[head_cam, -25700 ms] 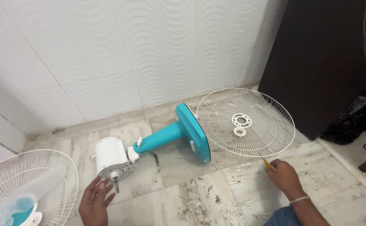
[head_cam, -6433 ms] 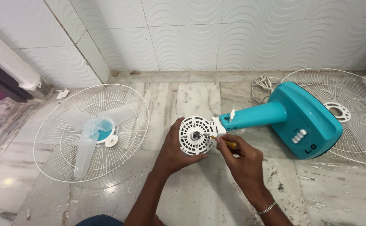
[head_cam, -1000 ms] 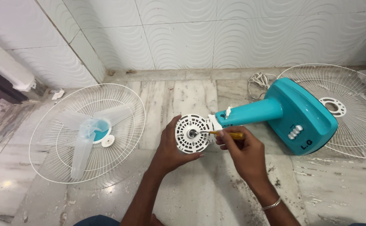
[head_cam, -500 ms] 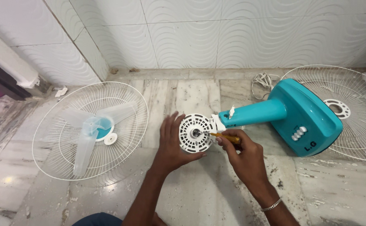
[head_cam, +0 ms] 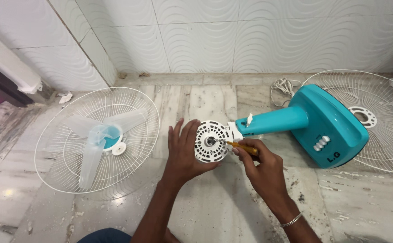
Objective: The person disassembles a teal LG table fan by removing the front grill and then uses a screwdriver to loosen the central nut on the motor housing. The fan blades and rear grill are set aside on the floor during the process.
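Left hand: we see our left hand [head_cam: 183, 155] cupped against the left side of the round white perforated motor housing [head_cam: 211, 141], fingers spread and upright along its rim, steadying it.
Right hand: our right hand [head_cam: 261, 168] pinches the yellow-handled screwdriver [head_cam: 240, 147] between thumb and fingertips; a thin metal bracelet [head_cam: 292, 220] sits on the wrist.
Screwdriver: the tip touches the housing face just right of its central shaft.
Motor housing: on the marble floor [head_cam: 214, 211], between both hands, joined to the teal plastic fan neck and base [head_cam: 313, 123], which lies tipped over to the right.
Left of us: a white wire fan guard [head_cam: 61, 173] lies flat, holding the translucent pale blue blade set [head_cam: 98, 137] and a small white cap [head_cam: 118, 149].
Right of us: a second white wire guard [head_cam: 381, 117] lies partly under the teal base.
Cord: a coiled white cable [head_cam: 283, 86] rests by the tiled wall [head_cam: 232, 36].
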